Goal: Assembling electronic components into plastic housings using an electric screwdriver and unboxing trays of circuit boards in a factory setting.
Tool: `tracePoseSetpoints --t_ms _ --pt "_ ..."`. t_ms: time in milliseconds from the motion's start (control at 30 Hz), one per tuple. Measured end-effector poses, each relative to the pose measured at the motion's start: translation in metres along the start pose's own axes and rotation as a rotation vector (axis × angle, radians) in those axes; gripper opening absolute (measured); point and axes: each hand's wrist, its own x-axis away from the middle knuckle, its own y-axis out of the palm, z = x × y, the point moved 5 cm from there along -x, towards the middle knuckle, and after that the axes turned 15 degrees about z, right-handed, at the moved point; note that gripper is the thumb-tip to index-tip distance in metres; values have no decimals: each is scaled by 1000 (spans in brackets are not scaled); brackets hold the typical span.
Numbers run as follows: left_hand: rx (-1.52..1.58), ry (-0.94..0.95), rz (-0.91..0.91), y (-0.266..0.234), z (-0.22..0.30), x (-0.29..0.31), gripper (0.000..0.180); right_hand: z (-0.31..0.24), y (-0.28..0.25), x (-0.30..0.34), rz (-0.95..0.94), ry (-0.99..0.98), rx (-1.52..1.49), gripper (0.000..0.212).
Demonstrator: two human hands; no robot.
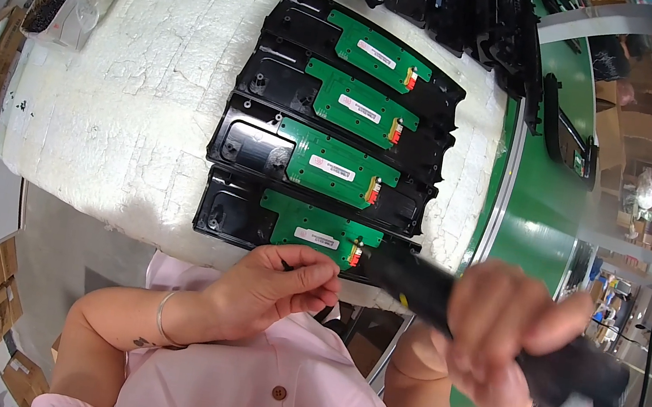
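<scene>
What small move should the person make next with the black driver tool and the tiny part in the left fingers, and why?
Probably set the small dark part pinched in the left hand onto the nearest green board, then bring down the tool tip. The right hand grips the black driver tool already aimed at that board's near edge.

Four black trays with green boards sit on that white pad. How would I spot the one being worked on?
Start at the white foam pad covering the bench. Four black trays with green circuit boards lie stacked in a column on it. Take the nearest tray, at the pad's front edge: the left hand pinches something small beside it, and the black power tool in the right hand points at its board.
</scene>
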Motion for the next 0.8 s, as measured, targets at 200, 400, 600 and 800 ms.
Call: tracePoseSetpoints --t_ms 200,400,600,800 --pt "76 17 -35 1 1 0 16 -24 4 6 -124 -20 -124 33" --pt "73 -5 -78 4 -3 2 15 -26 3 10 -213 25 -170 33" --pt "44 -15 -63 7 -2 3 15 -31 0 14 -82 -45 -170 31" --pt "-109 26 -113 5 2 1 14 -30 3 14 -167 -3 -141 30"
